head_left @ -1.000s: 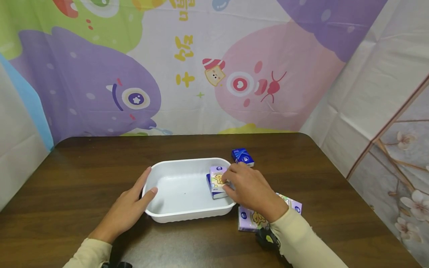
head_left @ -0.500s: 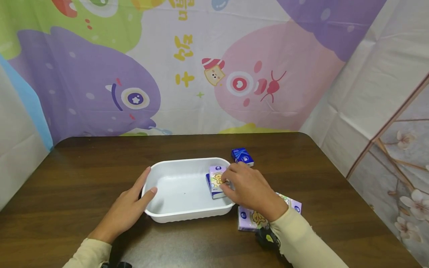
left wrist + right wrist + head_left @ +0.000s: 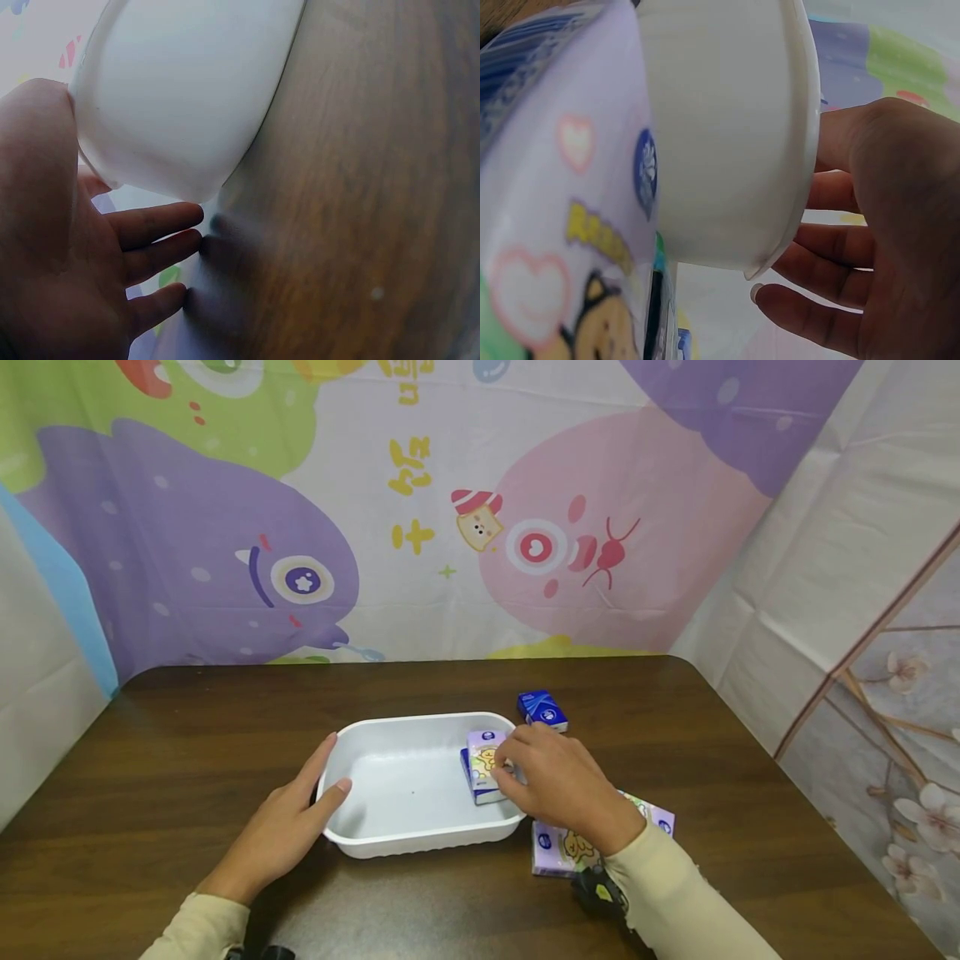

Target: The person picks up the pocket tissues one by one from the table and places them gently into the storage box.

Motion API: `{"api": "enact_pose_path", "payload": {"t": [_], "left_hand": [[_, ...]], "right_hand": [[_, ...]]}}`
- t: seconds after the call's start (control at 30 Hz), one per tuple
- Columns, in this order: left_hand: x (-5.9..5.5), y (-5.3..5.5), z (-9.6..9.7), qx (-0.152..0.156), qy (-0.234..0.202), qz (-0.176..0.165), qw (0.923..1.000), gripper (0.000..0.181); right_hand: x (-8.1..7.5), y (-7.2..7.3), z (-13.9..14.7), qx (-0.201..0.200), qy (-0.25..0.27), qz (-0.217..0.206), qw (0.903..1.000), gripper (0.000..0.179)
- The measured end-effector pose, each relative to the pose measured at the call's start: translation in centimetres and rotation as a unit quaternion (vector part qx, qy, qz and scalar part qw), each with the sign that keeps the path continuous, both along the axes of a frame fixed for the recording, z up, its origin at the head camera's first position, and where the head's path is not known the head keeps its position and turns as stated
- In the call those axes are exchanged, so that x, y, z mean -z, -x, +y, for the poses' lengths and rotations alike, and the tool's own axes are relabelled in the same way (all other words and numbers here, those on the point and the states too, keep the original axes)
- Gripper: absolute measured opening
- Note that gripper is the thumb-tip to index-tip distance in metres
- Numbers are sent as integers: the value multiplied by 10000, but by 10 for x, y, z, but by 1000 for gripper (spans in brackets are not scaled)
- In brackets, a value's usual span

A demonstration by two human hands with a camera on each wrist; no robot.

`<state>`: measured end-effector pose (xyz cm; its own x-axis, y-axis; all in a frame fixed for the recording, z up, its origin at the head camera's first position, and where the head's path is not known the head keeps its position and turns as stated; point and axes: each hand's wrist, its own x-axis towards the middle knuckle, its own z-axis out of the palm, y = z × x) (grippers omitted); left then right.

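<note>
Little has moved: the curled right hand (image 3: 558, 777), grip unclear, touches a purple cartoon tissue pack (image 3: 483, 763) in the white plastic tray (image 3: 405, 802) the spread left hand (image 3: 273, 831) touches; blue rectangular pack (image 3: 542, 707) beyond, purple packaging (image 3: 551, 852) nearer.

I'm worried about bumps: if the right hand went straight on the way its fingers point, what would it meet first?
Most likely the lilac tissue pack in the white tray; the right hand seems at the pack's edge, though contact is unclear.
</note>
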<state>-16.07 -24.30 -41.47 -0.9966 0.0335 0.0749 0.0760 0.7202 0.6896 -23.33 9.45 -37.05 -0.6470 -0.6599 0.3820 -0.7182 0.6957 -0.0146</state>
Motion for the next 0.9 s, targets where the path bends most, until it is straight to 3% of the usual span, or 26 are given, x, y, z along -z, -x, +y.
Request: {"api": "enact_pose_path", "payload": {"t": [0.6,0.9], "left_hand": [[0,-1,0,-25,10,8,10000,71],[1,0,0,-4,35,76,10000,71]], "right_hand": [[-8,5,5,576,460,-54,9973,16],[-14,10,16,970,709,-603,9909,24]]}}
